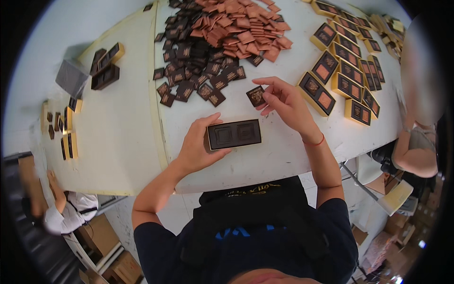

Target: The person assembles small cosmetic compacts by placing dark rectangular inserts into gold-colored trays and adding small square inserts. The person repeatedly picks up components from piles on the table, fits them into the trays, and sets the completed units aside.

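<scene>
My left hand (195,142) grips the left end of a dark box (234,134) with two square recesses and a thin gold edge. Both recesses look bare. Above the box's right end, my right hand (283,102) pinches a dark brown square packet (256,96) with a gold print between thumb and fingers. Beyond my hands lies a loose heap of similar dark square packets (185,90). A heap of copper-coloured square packets (236,28) joins it at the far side.
At the right stand rows of gold-sided boxes (317,93), many with a dark and a copper square inside. More boxes (105,77) and a grey block (72,77) are on the left table. Other people sit at the far left (71,211) and right (416,151).
</scene>
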`<act>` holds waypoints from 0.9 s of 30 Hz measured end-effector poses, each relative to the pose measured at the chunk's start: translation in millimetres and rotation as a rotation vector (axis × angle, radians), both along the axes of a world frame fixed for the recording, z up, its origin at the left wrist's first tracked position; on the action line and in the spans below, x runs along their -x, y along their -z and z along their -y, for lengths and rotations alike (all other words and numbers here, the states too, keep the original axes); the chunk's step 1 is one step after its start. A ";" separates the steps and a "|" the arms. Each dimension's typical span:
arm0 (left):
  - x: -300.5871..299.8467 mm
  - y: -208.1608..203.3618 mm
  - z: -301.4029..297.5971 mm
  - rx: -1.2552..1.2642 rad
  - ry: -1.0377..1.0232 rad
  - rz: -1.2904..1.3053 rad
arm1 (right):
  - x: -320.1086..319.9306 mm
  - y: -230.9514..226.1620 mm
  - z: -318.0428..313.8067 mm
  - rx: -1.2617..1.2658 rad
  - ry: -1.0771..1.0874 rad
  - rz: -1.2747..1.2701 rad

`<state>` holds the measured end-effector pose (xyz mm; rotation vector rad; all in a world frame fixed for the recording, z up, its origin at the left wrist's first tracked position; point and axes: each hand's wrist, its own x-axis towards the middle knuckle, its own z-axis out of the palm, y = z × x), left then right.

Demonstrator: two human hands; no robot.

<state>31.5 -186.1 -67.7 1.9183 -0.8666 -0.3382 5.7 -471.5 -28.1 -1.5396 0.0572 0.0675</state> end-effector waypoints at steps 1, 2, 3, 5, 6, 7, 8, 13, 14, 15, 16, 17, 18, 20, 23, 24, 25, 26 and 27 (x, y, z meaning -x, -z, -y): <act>-0.6 -1.4 0.7 -0.027 0.006 0.040 | 2.5 -0.3 -6.8 -0.041 -0.036 -0.008; 0.1 -1.3 0.6 -0.033 -0.003 0.073 | 5.0 -2.6 -19.1 -0.057 -0.006 -0.025; 1.1 -0.7 1.6 -0.040 -0.012 0.105 | 8.5 -3.9 -24.9 0.085 -0.053 0.009; 2.5 -0.9 3.8 -0.044 -0.032 0.166 | 15.8 -5.6 -34.3 0.370 -0.144 0.091; 2.9 -1.8 4.9 -0.041 -0.043 0.195 | 19.2 -5.2 -45.4 0.374 -0.101 0.127; 4.2 -2.1 5.0 -0.039 -0.053 0.224 | 20.6 -1.6 -50.6 0.438 -0.128 0.207; 3.3 -3.3 5.8 -0.037 -0.055 0.215 | 20.7 2.1 -53.5 0.505 -0.150 0.294; 3.4 -1.9 6.1 -0.024 -0.064 0.233 | 24.9 14.4 -64.0 0.736 -0.202 0.506; 4.0 -1.1 6.9 -0.011 -0.076 0.285 | 23.8 12.9 -63.8 0.762 -0.196 0.518; 5.0 -0.4 7.7 0.003 -0.087 0.337 | 22.6 9.9 -63.4 0.787 -0.189 0.529; 6.2 0.1 8.1 0.016 -0.098 0.389 | 22.2 8.1 -63.4 0.813 -0.181 0.540; 7.1 1.0 9.0 0.021 -0.092 0.520 | 22.4 9.0 -62.2 0.823 -0.180 0.535; 10.1 1.8 7.9 0.027 -0.087 0.652 | 23.3 11.3 -61.6 0.834 -0.178 0.531; 16.5 0.8 6.8 -0.047 -0.044 0.731 | 20.8 9.4 -57.4 0.818 -0.164 0.518; 17.0 -3.8 5.4 -0.066 -0.043 0.711 | -0.1 4.3 -39.5 0.767 -0.073 0.493; 17.2 -5.0 5.9 -0.068 -0.039 0.725 | -12.5 6.2 -23.1 0.772 -0.001 0.479; 16.8 -6.4 6.9 -0.071 -0.029 0.737 | -24.8 9.3 -8.2 0.773 0.078 0.461; 17.3 -6.9 7.2 -0.079 -0.020 0.749 | -38.0 14.8 2.6 0.875 0.139 0.462; 18.2 -7.0 6.9 -0.079 -0.022 0.736 | -51.9 22.0 11.0 0.971 0.198 0.465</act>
